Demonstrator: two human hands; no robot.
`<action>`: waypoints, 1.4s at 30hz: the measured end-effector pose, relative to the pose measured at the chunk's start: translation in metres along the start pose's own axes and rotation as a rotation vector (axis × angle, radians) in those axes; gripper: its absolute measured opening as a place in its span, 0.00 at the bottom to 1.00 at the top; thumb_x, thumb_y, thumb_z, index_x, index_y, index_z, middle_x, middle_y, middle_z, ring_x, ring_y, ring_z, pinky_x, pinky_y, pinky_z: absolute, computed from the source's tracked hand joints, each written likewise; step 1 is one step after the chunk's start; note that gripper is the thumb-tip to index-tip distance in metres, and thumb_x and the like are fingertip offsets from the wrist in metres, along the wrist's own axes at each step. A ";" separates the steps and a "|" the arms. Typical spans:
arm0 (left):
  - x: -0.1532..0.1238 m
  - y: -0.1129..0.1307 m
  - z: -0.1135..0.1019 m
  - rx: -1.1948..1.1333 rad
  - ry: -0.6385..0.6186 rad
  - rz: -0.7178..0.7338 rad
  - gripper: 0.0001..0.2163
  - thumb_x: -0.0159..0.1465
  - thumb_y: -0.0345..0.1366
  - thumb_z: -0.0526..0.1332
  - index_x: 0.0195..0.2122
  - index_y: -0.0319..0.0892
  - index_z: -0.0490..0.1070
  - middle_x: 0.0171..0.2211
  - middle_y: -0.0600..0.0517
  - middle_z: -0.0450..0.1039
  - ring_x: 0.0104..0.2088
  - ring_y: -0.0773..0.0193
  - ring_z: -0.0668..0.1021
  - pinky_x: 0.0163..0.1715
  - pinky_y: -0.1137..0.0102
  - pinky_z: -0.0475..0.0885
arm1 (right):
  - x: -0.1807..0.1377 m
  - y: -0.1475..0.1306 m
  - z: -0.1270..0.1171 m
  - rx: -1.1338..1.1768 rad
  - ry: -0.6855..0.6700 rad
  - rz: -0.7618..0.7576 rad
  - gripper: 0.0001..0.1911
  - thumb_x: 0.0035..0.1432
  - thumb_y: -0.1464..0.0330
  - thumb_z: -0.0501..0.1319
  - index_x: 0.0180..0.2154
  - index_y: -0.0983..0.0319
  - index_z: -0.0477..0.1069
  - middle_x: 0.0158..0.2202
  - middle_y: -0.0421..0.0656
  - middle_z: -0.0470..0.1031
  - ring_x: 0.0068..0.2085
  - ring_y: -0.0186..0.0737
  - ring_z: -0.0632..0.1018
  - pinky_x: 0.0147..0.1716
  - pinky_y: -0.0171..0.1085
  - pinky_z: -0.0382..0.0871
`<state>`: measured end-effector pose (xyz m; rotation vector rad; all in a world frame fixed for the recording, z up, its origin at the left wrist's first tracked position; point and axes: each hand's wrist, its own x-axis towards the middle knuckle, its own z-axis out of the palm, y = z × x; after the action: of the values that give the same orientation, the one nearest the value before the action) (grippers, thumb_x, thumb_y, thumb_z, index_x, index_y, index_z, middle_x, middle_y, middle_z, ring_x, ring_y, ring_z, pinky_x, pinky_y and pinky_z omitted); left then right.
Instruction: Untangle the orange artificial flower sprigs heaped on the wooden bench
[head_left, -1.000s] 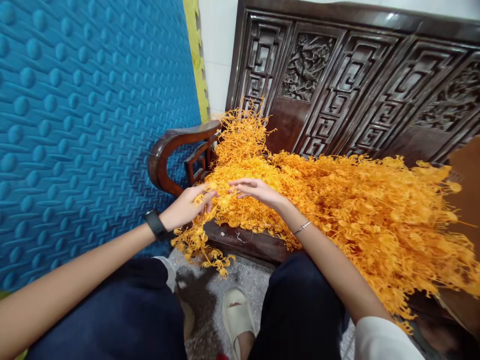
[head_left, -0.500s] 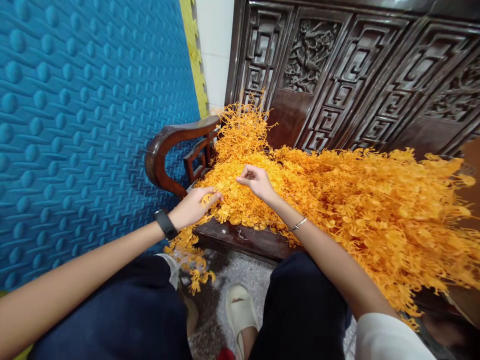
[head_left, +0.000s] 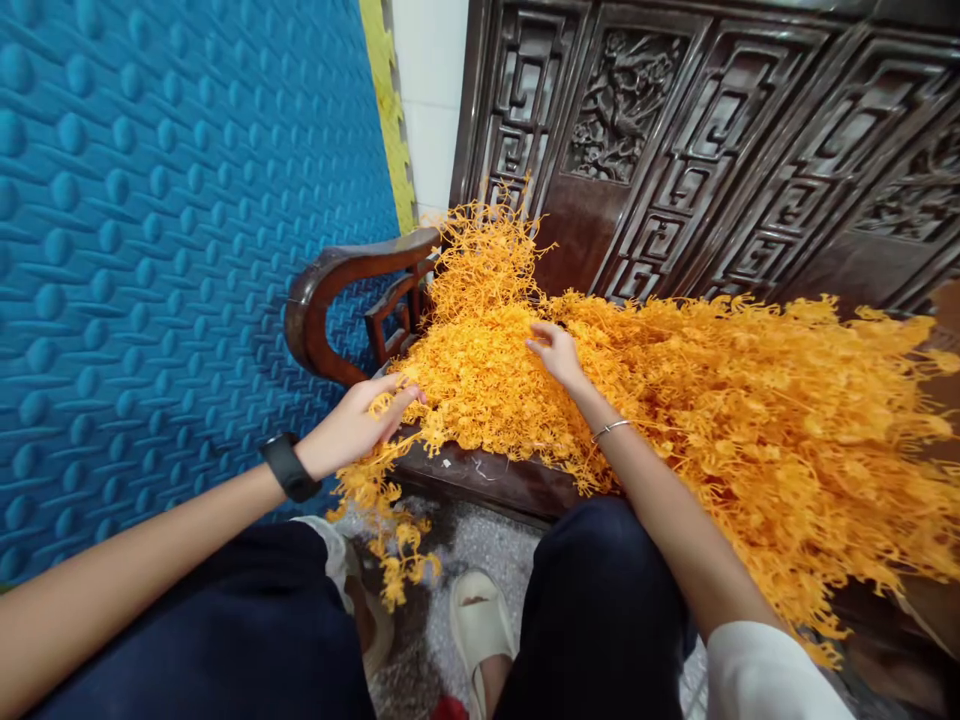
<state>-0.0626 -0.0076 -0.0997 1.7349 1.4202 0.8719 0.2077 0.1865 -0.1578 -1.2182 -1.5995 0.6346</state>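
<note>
A big heap of orange plastic flower-like pieces (head_left: 480, 375) with thin curly ends covers the seat of a dark carved wooden bench. My left hand (head_left: 365, 420), with a black band at the wrist, is closed on a strand of these orange pieces. From under that hand the strand (head_left: 390, 535) hangs toward the floor, below the seat edge. My right hand (head_left: 556, 352), wearing a thin bracelet, is over the heap with thumb and fingers apart. Nothing shows in its grasp; whether its fingertips touch the pieces I cannot tell.
The bench's curved armrest (head_left: 307, 310) stands left of the heap, beside a blue textured foam mat (head_left: 150, 250) with a yellow edge. Behind rises the carved backrest (head_left: 622, 110). More orange pieces (head_left: 787, 420) spread rightward. My slippered foot (head_left: 480, 615) is on the speckled floor.
My right hand has moved right over the heap, its pinched fingers now apart. My left hand has shifted left and slightly down, still with the strand.
</note>
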 end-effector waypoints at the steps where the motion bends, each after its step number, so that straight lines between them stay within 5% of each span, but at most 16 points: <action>1: 0.001 0.000 0.001 -0.012 -0.007 0.007 0.18 0.62 0.49 0.51 0.36 0.38 0.67 0.13 0.60 0.56 0.13 0.73 0.59 0.14 0.76 0.56 | 0.000 0.002 0.002 0.006 -0.013 0.003 0.18 0.42 0.66 0.64 0.38 0.65 0.70 0.42 0.51 0.73 0.42 0.45 0.75 0.47 0.49 0.68; 5: 0.004 0.001 0.002 -0.018 -0.023 0.048 0.17 0.63 0.48 0.51 0.36 0.38 0.68 0.13 0.60 0.56 0.14 0.73 0.60 0.16 0.77 0.57 | -0.004 0.001 0.003 -0.050 -0.066 -0.040 0.27 0.46 0.67 0.62 0.50 0.64 0.65 0.49 0.52 0.70 0.48 0.47 0.74 0.48 0.49 0.68; 12: 0.010 0.006 0.005 -0.004 -0.078 0.079 0.17 0.63 0.47 0.52 0.35 0.38 0.71 0.11 0.61 0.54 0.14 0.73 0.59 0.17 0.76 0.58 | -0.022 -0.036 0.005 -0.293 -0.141 -0.226 0.15 0.50 0.67 0.62 0.41 0.63 0.73 0.58 0.52 0.61 0.59 0.53 0.63 0.53 0.50 0.61; 18: 0.015 0.011 0.009 0.112 -0.120 0.070 0.15 0.60 0.43 0.55 0.30 0.38 0.76 0.18 0.56 0.67 0.18 0.72 0.64 0.19 0.76 0.58 | -0.061 -0.107 0.021 0.175 -0.716 -0.125 0.21 0.58 0.54 0.53 0.37 0.63 0.74 0.37 0.46 0.77 0.38 0.36 0.76 0.37 0.37 0.69; 21: 0.016 0.009 0.012 0.108 -0.135 0.117 0.16 0.60 0.45 0.55 0.31 0.39 0.76 0.23 0.53 0.73 0.23 0.69 0.69 0.23 0.75 0.62 | -0.074 -0.127 0.025 0.214 -0.832 -0.166 0.15 0.51 0.57 0.61 0.32 0.62 0.74 0.31 0.41 0.76 0.34 0.32 0.75 0.36 0.34 0.68; 25: 0.018 0.006 0.015 0.100 -0.094 0.195 0.17 0.60 0.46 0.54 0.39 0.40 0.75 0.29 0.52 0.74 0.26 0.67 0.71 0.27 0.74 0.65 | -0.077 -0.125 0.030 0.235 -0.723 -0.147 0.11 0.44 0.62 0.67 0.26 0.63 0.71 0.26 0.38 0.73 0.28 0.30 0.71 0.31 0.33 0.66; 30: 0.019 0.011 0.013 0.055 -0.093 0.088 0.16 0.60 0.46 0.54 0.35 0.39 0.75 0.13 0.57 0.61 0.16 0.71 0.63 0.18 0.76 0.58 | -0.069 -0.114 0.035 0.337 -0.480 -0.073 0.12 0.44 0.61 0.65 0.24 0.62 0.66 0.26 0.38 0.70 0.30 0.31 0.71 0.32 0.35 0.65; 37: 0.011 0.012 0.017 0.012 -0.181 0.003 0.16 0.59 0.46 0.56 0.35 0.40 0.76 0.16 0.57 0.65 0.14 0.74 0.57 0.14 0.76 0.50 | -0.026 -0.055 0.002 0.134 0.006 0.080 0.09 0.50 0.62 0.59 0.29 0.61 0.64 0.27 0.41 0.66 0.28 0.33 0.68 0.28 0.37 0.62; 42: 0.012 0.004 0.013 0.006 -0.213 0.000 0.17 0.61 0.48 0.53 0.34 0.40 0.73 0.10 0.60 0.56 0.13 0.73 0.59 0.16 0.76 0.56 | -0.017 -0.021 0.000 -0.010 0.031 0.065 0.09 0.44 0.72 0.61 0.30 0.61 0.63 0.25 0.40 0.64 0.26 0.32 0.66 0.30 0.37 0.64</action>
<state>-0.0476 0.0026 -0.1025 1.7746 1.2824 0.6616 0.1994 0.1634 -0.1467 -1.2856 -1.5444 0.6470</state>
